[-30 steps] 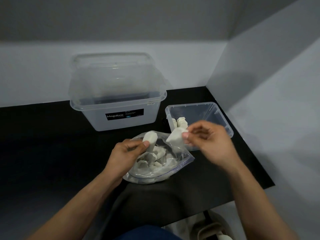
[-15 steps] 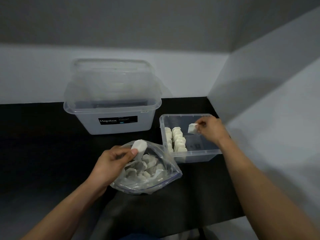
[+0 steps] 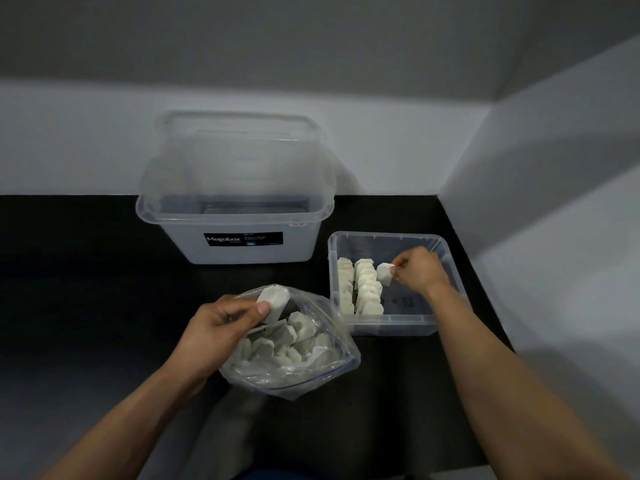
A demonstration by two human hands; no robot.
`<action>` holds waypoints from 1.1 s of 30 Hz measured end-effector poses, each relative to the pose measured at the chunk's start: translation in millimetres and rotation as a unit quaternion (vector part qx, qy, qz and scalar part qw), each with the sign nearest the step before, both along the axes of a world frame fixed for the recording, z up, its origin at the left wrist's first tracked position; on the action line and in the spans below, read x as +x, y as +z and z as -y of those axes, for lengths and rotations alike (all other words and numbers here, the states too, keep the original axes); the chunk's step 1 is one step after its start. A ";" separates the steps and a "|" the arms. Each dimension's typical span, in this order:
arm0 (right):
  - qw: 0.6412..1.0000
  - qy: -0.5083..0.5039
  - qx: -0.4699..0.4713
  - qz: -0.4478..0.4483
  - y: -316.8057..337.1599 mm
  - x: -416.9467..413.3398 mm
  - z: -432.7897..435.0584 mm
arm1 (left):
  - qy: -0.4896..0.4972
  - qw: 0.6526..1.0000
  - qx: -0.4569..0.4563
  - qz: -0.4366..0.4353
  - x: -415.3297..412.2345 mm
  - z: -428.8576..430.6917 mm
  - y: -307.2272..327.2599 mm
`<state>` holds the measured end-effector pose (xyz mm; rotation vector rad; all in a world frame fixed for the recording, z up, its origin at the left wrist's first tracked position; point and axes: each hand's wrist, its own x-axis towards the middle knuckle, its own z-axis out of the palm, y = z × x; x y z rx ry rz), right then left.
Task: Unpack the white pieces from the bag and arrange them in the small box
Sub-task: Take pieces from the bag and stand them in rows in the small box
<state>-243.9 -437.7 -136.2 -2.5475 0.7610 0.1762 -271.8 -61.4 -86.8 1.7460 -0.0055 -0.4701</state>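
Fingers of the left hand pinch one white piece over the mouth of the one clear bag. The bag lies on the black bench with a jumbled heap inside, too many to count. Behind stands one large tub, its lid propped upright. The small box holds two rows of pieces; just beside them, right hand fingers pinch a second piece.

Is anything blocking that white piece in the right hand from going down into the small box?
Nothing visible. The right hand pinches the white piece inside the small box, beside the second row of pieces, with bare box floor next to that row.
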 end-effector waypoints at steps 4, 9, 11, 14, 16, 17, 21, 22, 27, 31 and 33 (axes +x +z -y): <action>0.999 -0.003 -0.028 -0.018 0.2 2.8 -2.1 | -0.006 1.000 -0.001 -0.001 1.9 2.4 0.9; 0.995 0.016 -0.089 -0.038 3.3 2.5 -3.9 | -0.020 1.000 0.007 -0.004 2.4 1.8 2.0; 0.994 0.020 -0.103 -0.042 3.8 2.0 -4.3 | -0.023 1.000 0.005 -0.005 2.6 1.1 2.5; 0.992 0.008 -0.111 -0.053 4.4 3.7 -5.0 | -0.028 1.000 0.005 -0.008 3.1 -1.1 2.4; 0.992 -0.007 -0.107 -0.063 6.3 5.5 -5.8 | -0.032 0.999 -0.002 -0.012 2.7 -1.9 2.1; 0.992 -0.012 -0.107 -0.066 7.7 6.3 -6.5 | -0.033 0.999 -0.004 -0.015 2.5 -2.0 2.0; 0.991 -0.030 -0.124 -0.044 8.1 4.4 -7.9 | -0.040 0.999 -0.002 -0.014 1.4 -2.7 2.3; 0.990 -0.029 -0.132 -0.039 7.5 3.0 -8.1 | -0.043 0.999 -0.004 -0.013 1.5 -2.8 2.7; 0.987 -0.032 -0.146 -0.056 12.8 -3.4 -9.2 | -0.050 0.999 0.000 -0.006 2.0 -3.7 4.2; 0.996 -0.034 -0.066 0.057 44.1 -24.0 -28.6 | -0.063 0.998 -0.006 -0.004 0.9 -6.0 6.7; 0.979 -0.054 0.051 0.190 70.1 -41.5 -57.6 | -0.073 0.997 -0.009 -0.006 0.3 -7.4 7.6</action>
